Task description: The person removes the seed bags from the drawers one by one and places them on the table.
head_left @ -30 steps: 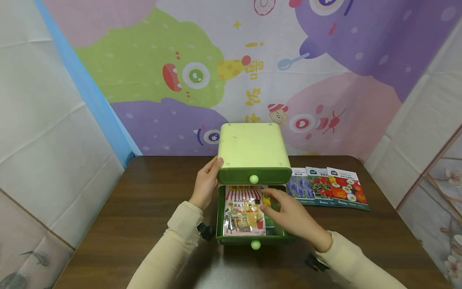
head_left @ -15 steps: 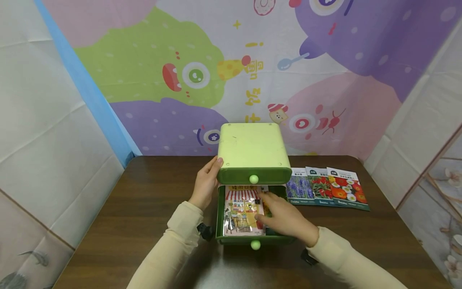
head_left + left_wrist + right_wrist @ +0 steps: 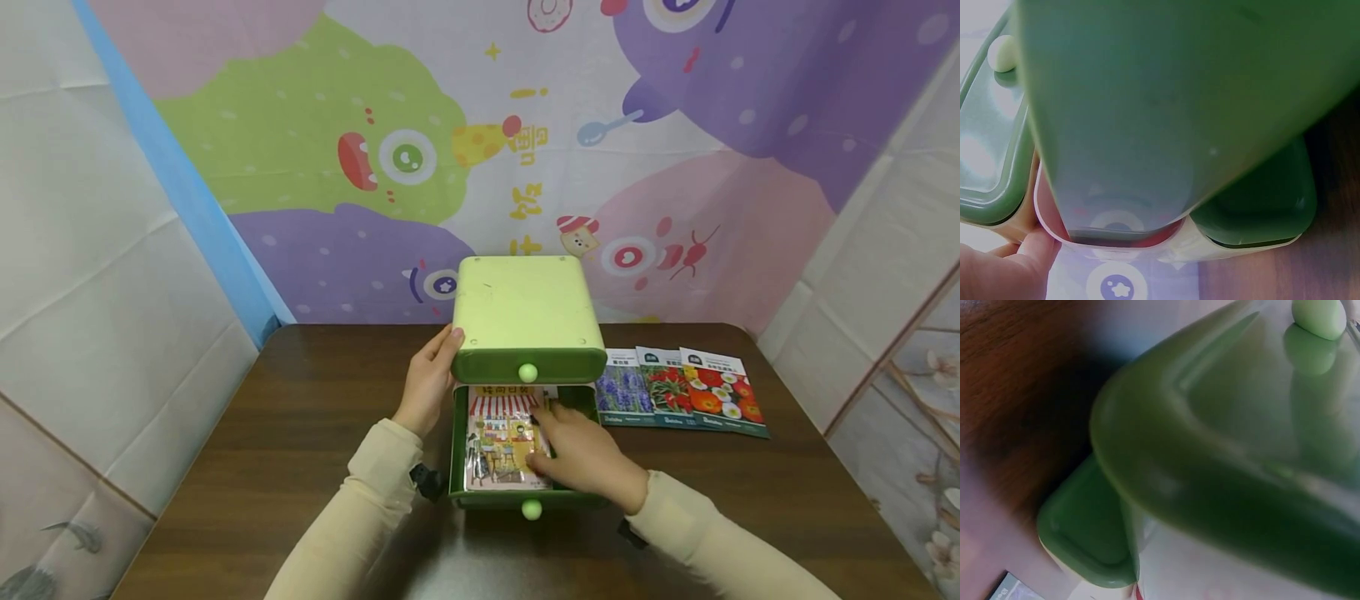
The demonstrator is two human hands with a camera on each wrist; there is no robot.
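Observation:
A small drawer cabinet (image 3: 525,300) with a pale green top and dark green drawer fronts stands on the table. Its pulled-out green drawer (image 3: 456,450) holds a glossy packet (image 3: 498,458) printed with a striped awning shop scene. My left hand (image 3: 426,383) rests against the cabinet's left side, thumb at the front corner, as the thumb (image 3: 1038,250) also shows in the left wrist view. Over the drawer, my right hand (image 3: 585,454) lies with spread fingers across the packet's right edge, thumb on its face. What lies beneath this hand is hidden. The right wrist view shows mainly the drawer's outside (image 3: 1241,462).
Several flower seed packets (image 3: 720,392) lie overlapping to the cabinet's right on the dark wooden table (image 3: 322,400). A cartoon-printed cloth (image 3: 337,108) hangs behind the table. Round pale green knobs (image 3: 528,372) stick out from the drawer fronts.
My right hand has shifted left and slightly down over the drawer, covering the yellow-flowered packet seen before at the right. My left hand stays put at the cabinet.

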